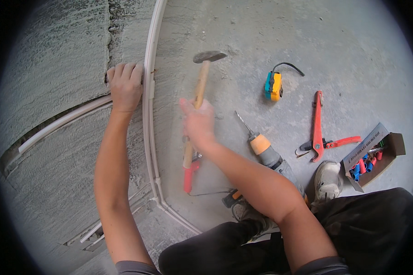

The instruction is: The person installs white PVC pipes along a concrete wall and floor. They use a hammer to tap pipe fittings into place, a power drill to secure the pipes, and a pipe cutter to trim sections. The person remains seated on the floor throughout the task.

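Note:
My left hand [126, 87] is closed against the rough grey wall, fingers curled and pressed together. It covers the end of a white conduit pipe [64, 120] that lies in a groove cut in the wall. Whatever its fingers hold is hidden. Two white vertical pipes [149, 91] run just right of this hand. My right hand [199, 121], slightly blurred, grips the wooden handle of a hammer [202, 80]. The dark metal head points away from me, raised off to the right of the pipes. Below the handle's lower end shows a red-handled tool [188, 178], partly hidden.
On the concrete floor to the right are a power drill [270, 156] with a long bit, a yellow and teal tape measure [274, 86] and a red pipe cutter [317, 126]. An open cardboard box [385, 161] holds several blue and red plastic pieces. My shoe [328, 181] is beside it.

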A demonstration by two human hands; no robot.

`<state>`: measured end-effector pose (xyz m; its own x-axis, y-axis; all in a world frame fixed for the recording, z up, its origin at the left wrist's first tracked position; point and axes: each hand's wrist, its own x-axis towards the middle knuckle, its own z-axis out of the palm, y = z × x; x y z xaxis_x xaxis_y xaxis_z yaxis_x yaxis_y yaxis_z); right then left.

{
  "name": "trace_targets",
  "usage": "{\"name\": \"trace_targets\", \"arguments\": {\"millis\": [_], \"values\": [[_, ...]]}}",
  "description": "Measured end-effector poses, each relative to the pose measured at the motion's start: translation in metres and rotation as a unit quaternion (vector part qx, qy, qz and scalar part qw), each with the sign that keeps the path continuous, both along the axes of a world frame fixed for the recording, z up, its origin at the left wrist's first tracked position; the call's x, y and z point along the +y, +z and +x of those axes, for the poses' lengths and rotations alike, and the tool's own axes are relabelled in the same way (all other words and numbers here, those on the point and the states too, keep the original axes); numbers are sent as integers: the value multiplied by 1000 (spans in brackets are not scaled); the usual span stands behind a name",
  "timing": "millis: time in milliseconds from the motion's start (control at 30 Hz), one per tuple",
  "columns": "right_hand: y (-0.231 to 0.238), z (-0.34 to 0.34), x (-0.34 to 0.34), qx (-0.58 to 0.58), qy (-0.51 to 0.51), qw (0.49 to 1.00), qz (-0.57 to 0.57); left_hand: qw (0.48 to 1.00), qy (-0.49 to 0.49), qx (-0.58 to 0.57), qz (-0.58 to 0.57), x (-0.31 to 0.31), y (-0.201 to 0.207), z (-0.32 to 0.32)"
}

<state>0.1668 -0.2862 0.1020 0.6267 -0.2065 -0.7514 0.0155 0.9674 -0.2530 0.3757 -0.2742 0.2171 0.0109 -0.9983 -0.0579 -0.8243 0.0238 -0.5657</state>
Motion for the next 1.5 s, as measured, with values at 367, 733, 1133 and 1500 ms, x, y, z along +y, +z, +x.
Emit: {"name": "trace_targets", "arguments": {"millis": [367, 733, 1133, 1500], "values": [[-8, -2, -18, 16, -21, 999, 33, 996, -66, 3, 68, -1, 6, 6], [-10, -3, -26, 4, -25, 998, 54, 996, -26, -20, 88, -5, 0, 4], [12, -2, -26, -33, -4, 998, 45, 996, 53, -7, 66, -5, -2, -4], [35, -15, 0, -141, -103, 979, 107, 962, 271, 22, -13, 17, -21, -57]]}}
